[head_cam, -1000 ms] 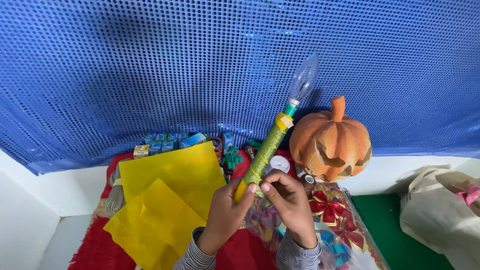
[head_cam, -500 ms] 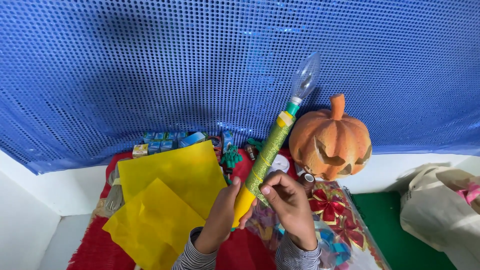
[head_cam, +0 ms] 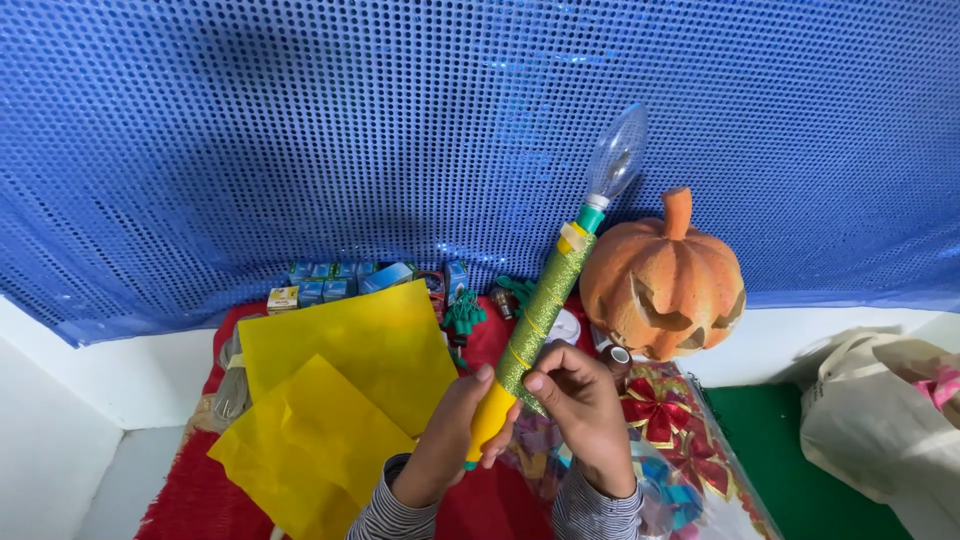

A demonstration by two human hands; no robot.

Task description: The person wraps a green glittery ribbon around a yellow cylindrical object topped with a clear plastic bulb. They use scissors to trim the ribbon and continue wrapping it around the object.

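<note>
I hold a long stick [head_cam: 541, 312] tilted up to the right. Its lower end is yellow, its shaft is wrapped in green glitter tape, and a clear candle-shaped bulb [head_cam: 616, 155] sits on its top in a teal socket. My left hand [head_cam: 452, 435] grips the yellow lower end. My right hand [head_cam: 580, 405] pinches the glitter tape at the shaft just above it. Both sleeves are striped grey.
Yellow paper sheets [head_cam: 340, 400] lie on a red cloth [head_cam: 195, 495] to the left. An orange carved pumpkin [head_cam: 663, 283] stands right of the stick. Small boxes [head_cam: 335, 283] line the blue sequin backdrop [head_cam: 400, 130]. A cloth bag [head_cam: 885, 420] sits far right, patterned wrapping [head_cam: 680, 420] under my right hand.
The stick has stayed tilted the same way. My right hand's fingers have shifted slightly on the glitter tape near the lower shaft; my left hand keeps its grip.
</note>
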